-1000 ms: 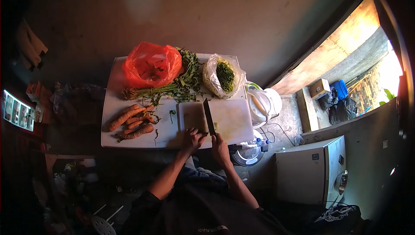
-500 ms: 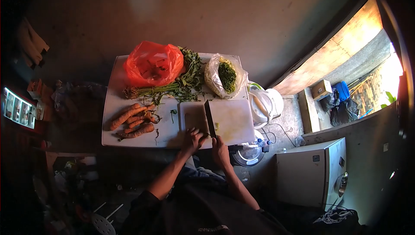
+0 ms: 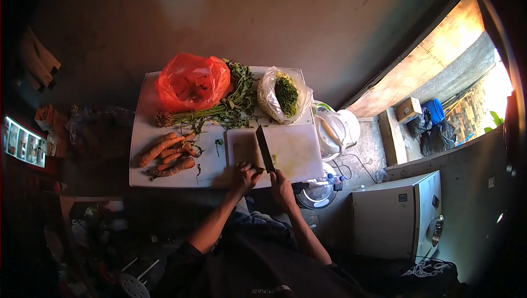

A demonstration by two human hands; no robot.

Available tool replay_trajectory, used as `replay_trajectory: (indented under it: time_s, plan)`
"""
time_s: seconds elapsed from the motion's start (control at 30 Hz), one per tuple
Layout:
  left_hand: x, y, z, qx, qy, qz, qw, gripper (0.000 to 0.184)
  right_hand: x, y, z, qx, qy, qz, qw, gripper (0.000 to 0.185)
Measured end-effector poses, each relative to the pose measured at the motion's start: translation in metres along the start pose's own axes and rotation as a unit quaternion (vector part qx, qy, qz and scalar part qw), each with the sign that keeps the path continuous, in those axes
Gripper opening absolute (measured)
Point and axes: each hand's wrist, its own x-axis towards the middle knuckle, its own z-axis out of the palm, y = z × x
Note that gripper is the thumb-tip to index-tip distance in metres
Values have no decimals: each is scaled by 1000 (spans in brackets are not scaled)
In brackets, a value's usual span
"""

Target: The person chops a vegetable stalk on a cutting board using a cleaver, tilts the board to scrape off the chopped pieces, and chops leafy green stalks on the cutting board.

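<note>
1 knife [image 3: 264,147], grip end hidden w/in R hand [image 3: 281,184]

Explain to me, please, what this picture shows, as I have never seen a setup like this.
There is no machine here: these are a person's own bare hands, seen from a camera worn on the head, looking forward and down. The right hand holds a large knife, its blade pointing away over a white cutting board. The left hand is beside it; whether it holds anything is too small to tell. Also on the white table are carrots, a red bag, leafy greens and a clear bag containing chopped greens.
</note>
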Motion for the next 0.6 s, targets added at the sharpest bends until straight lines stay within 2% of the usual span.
replay_trajectory:
  time_s: [0.07, 0.17, 0.27, 0.43, 0.53, 0.6]
  plan:
    - [0, -3, 1, 59, -20, 21, 998, 19, -7, 6, 6, -5, 3, 6, 1000, 27]
    - [-2, -6, 1, 75, -25, 37, 996, 18, -7, 4, 19, 0, 18, 9, 1000, 27]
    - [-3, -8, 7, 57, 13, 59, 997, 17, -2, 2, 17, 12, 32, -11, 999, 26]
    - [1, 2, -4, 49, -7, 34, 998, 15, 14, 8, -2, 22, 7, -40, 999, 28]
    - [-1, 0, 0, 18, -6, 25, 1000, 15, 10, 3, -18, 14, -34, 11, 999, 30]
    - [0, 1, 0, 6, 5, 30, 1000, 14, 5, 6, -17, 4, -27, 6, 1000, 29]
